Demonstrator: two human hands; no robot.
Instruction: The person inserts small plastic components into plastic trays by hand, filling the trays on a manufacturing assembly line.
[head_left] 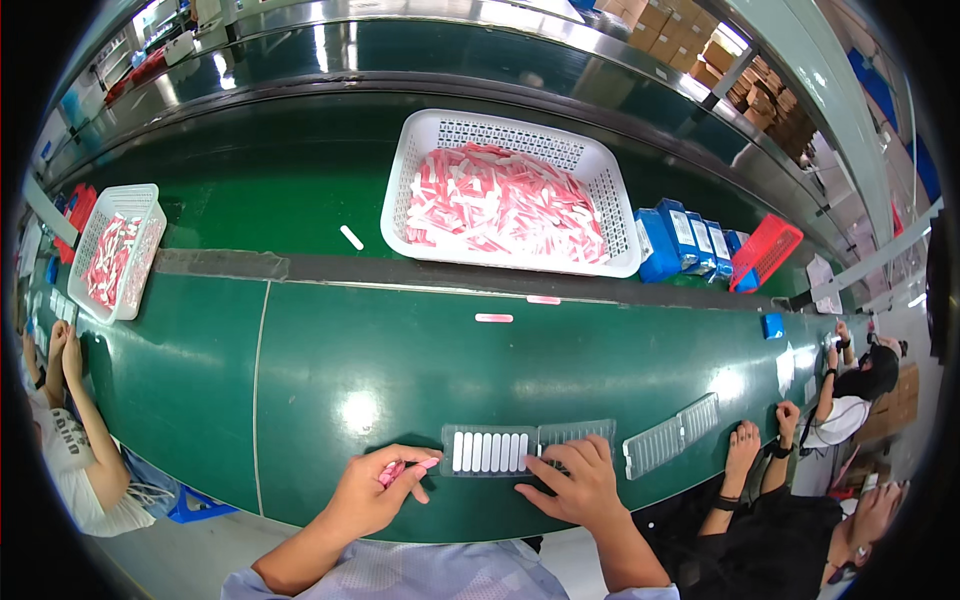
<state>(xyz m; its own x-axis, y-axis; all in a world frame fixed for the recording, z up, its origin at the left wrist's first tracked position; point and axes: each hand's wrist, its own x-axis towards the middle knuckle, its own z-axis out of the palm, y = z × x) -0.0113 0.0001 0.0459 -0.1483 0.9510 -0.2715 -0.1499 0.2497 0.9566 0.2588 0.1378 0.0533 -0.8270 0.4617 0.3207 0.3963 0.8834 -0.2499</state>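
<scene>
Far right of the green belt (330, 370): a row of blue boxes (685, 240) with pale label panels on their faces, standing upright just beside a red mesh basket (765, 250) tipped on its side. One small blue box (772, 325) alone further along the belt's right end. Stacked brown cartons (690, 35) on shelving at the top right, well apart from the work.

Centre rear: large white basket (425, 135) with slotted walls, heaped with pink-and-white strips (500, 205). Far left: smaller white basket (150, 200) holding the same kind of strips. Loose on the belt — a white strip (352, 237) left of the large basket, two pink strips (494, 318) nearer the front.

Front edge, between the hands: clear plastic tray (530, 447), long and ribbed, lying flat. Left half filled with a tidy row of white strips (488, 451) standing side by side in the slots; right half partly hidden under fingers. Second clear tray (670, 435) just to the right, angled.

Left hand (375, 490) curled closed around a few pink strips (400, 470), tips poking out toward the tray's left end, just short of touching. Right hand (575, 485) spread flat, fingers pressing down on the tray's right half — gripping nothing.

Other people's hands and forearms (745, 450) resting on the belt edge at right; another person's arm (70, 370) at left.
</scene>
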